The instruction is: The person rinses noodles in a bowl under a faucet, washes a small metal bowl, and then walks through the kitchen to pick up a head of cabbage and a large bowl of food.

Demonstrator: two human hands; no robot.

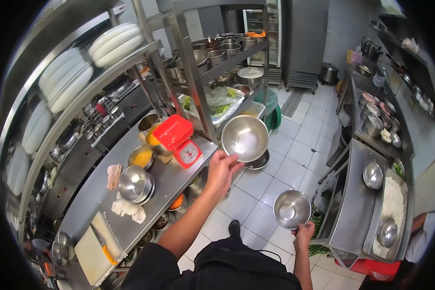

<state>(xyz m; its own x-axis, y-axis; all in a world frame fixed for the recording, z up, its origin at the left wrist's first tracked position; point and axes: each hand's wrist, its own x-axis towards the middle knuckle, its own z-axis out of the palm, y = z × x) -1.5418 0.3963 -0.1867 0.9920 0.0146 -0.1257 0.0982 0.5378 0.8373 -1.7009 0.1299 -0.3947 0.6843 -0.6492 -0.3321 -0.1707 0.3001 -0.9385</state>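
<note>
My left hand [221, 173] grips the rim of a large steel bowl [245, 137], held up in front of me with its inside showing. A smaller steel bowl [292, 209] is in my right hand [303, 235], pinched at its lower rim. Both bowls look empty and are apart from each other. On the steel counter [94, 193] at the left are a red kitchen scale [187, 154] with a red tray [173, 132], a stack of steel bowls [134, 184] and a bowl of yellow food [142, 157].
A knife [105, 247] lies on a cutting board [93, 249] at the lower left. White plates [115, 44] fill the upper shelf. At the right, a counter [354, 203] bears a flour tray [392, 208]. Someone's arm [419, 222] shows at the right edge. Tiled floor [275, 166] lies between.
</note>
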